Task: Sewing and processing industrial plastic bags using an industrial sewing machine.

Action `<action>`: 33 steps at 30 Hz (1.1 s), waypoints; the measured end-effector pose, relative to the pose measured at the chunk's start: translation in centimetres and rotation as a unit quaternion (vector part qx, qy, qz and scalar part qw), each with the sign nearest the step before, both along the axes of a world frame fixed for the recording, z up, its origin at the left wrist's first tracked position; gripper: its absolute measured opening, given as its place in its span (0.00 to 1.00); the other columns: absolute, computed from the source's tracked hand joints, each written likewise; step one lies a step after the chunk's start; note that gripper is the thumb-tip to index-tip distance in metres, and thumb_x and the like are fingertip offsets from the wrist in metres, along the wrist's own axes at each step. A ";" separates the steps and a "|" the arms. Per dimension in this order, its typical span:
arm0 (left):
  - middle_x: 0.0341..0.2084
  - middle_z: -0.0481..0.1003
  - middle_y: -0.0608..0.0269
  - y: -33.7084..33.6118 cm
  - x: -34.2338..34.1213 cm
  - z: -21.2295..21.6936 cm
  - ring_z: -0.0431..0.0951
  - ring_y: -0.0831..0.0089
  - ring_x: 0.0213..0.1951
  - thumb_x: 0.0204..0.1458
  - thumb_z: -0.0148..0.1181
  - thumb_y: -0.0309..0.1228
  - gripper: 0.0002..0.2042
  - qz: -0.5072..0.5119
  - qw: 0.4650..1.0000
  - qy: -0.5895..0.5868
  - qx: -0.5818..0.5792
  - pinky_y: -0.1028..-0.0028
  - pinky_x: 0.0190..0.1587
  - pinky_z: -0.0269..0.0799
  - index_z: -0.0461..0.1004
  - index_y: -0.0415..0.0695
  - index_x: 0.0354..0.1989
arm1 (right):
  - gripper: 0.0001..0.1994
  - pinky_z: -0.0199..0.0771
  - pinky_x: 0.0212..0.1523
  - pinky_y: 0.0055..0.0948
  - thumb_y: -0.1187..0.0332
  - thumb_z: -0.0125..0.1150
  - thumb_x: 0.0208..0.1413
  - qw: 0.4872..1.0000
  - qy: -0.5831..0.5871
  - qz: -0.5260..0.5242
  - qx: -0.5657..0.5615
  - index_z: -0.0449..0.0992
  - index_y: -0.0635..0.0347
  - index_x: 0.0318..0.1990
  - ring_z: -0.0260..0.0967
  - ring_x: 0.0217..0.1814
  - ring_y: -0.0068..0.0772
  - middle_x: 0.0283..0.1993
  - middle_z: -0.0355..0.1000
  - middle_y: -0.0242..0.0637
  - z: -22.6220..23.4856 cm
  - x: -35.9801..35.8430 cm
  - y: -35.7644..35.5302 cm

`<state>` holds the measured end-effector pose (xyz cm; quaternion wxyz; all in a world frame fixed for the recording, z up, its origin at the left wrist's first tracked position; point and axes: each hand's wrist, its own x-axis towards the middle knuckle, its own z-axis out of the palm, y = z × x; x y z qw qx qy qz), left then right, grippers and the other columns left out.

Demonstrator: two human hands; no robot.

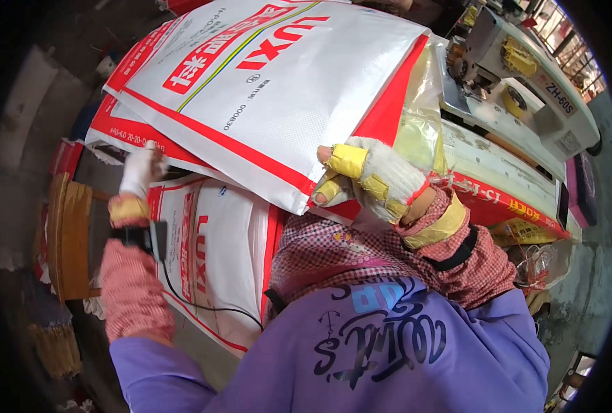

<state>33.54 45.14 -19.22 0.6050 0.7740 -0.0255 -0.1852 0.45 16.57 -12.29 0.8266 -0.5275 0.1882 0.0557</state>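
I seem to be adjusting the white sack (pixel 278 103) beside the sewing machine (pixel 553 103), right hand (pixel 383 180) pinching its near corner, blurred left hand's (pixel 142 170) grip I can't tell; next probably needs an even hold.

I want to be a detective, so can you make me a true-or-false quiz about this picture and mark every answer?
1. The left hand and the right hand both wear gloves. True.
2. The right hand is tucked inside a pocket. False: it is at the near corner of the uppermost sack.
3. The uppermost sack is white and red. True.
4. A blue bicycle stands at the picture's upper right. False: a mostly white machine stands there.
5. Some wooden furniture stands at the picture's left. True.
6. The person wears a green coat. False: the shirt is purple.
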 end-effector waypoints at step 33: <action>0.41 0.72 0.53 -3.8 -27.8 4.7 0.75 0.65 0.37 0.56 0.37 0.49 0.26 -0.129 0.936 0.195 -0.263 0.69 0.34 0.75 0.59 0.39 0.53 | 0.07 0.67 0.32 0.38 0.64 0.60 0.39 0.671 -0.363 0.129 -0.633 0.75 0.52 0.28 0.68 0.29 0.42 0.26 0.71 0.39 -1.4 -1.0 6.9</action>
